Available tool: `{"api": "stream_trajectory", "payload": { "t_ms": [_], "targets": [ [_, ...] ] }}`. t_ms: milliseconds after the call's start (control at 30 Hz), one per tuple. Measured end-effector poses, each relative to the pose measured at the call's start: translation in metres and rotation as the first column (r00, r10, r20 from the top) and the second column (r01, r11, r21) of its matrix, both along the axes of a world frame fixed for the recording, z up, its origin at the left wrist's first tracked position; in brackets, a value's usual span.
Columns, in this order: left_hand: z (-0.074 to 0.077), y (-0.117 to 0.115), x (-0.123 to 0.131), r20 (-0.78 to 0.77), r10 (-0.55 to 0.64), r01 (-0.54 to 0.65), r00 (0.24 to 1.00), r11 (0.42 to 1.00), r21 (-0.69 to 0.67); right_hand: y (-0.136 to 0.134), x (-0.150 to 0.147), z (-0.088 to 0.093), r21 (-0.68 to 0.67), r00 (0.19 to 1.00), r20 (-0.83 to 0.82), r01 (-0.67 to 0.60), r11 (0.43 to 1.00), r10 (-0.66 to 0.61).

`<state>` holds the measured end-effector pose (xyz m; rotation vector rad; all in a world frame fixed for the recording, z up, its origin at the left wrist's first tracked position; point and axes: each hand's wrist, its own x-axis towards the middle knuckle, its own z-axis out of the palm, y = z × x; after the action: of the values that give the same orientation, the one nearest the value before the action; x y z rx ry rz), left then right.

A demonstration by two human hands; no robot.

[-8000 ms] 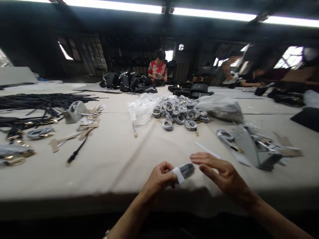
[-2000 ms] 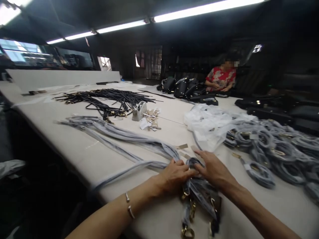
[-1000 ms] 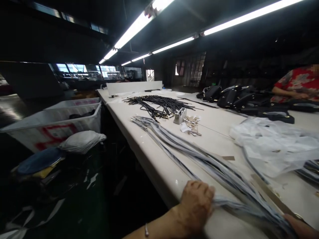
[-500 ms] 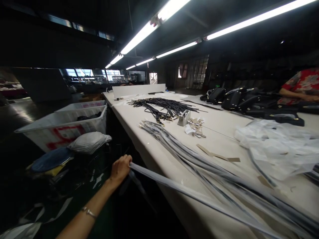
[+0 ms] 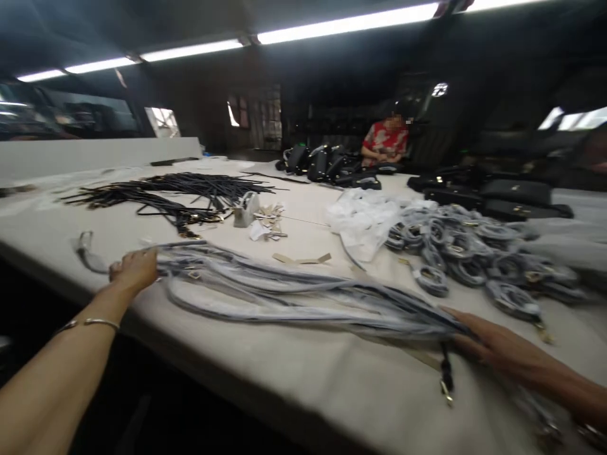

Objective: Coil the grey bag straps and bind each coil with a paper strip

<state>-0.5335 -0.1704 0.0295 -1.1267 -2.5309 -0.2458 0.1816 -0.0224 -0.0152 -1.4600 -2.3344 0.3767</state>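
Observation:
A bundle of long grey straps (image 5: 294,284), wrapped in clear film, stretches lengthwise along the near side of the table. At its left end my left hand (image 5: 135,268) is closed around the straps. My right hand (image 5: 488,341) grips the bundle's right end, with its fingertips partly hidden and blurred. Just below that hand a black strap end with a gold clasp (image 5: 446,388) hangs out of the bundle. One loose grey strap end (image 5: 88,253) curls up on the table, left of my left hand.
Black straps with gold fittings (image 5: 190,189) are heaped at the back left. A tape dispenser (image 5: 246,210) stands beside paper scraps (image 5: 269,221). White plastic film (image 5: 363,218) and coiled wrapped straps (image 5: 455,246) lie on the right. Behind are black bags (image 5: 327,163) and a person in red (image 5: 386,142).
The view has swung right. My left hand has moved from off the table's edge, where it pulled one strap, onto the bundle's end. My right hand has come into view on the bundle.

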Motion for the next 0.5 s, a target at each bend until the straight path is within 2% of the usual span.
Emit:
{"api": "stream_trajectory", "payload": {
  "t_ms": [67,133,200,300,333,400,433,500],
  "targets": [
    [-0.019,0.029,0.023,0.023,-0.128,0.126,0.992,0.99,0.064,0.002,0.01,0.01,-0.098,0.996,0.079,-0.021,0.995,0.029],
    [-0.032,0.052,0.056,0.019,-0.261,0.256,0.965,0.956,0.146,0.001,0.01,0.02,-0.057,0.995,0.098,-0.001,0.998,0.007],
    [-0.037,0.07,0.1,0.002,-0.397,0.387,0.918,0.897,0.213,-0.003,0.005,0.032,0.004,0.997,0.076,0.032,0.999,-0.032],
    [-0.031,0.085,0.19,-0.021,-0.615,0.601,0.788,0.761,0.245,-0.009,-0.004,0.052,0.072,0.992,0.031,0.123,0.99,-0.126],
    [-0.026,0.087,0.224,-0.028,-0.691,0.673,0.723,0.693,0.258,-0.011,-0.008,0.06,0.09,0.989,0.009,0.146,0.985,-0.148],
    [-0.016,0.088,0.293,0.005,-0.877,0.814,0.48,0.448,0.369,-0.016,-0.015,0.077,0.135,0.988,-0.068,0.148,0.98,-0.14],
    [-0.011,0.088,0.325,0.003,-0.925,0.848,0.379,0.349,0.4,-0.019,-0.019,0.086,0.156,0.987,-0.122,0.126,0.98,-0.107],
    [-0.002,0.092,0.379,-0.018,-0.969,0.89,0.248,0.221,0.4,-0.029,-0.028,0.104,0.181,0.973,-0.231,0.059,0.982,-0.016]
  ]
}}
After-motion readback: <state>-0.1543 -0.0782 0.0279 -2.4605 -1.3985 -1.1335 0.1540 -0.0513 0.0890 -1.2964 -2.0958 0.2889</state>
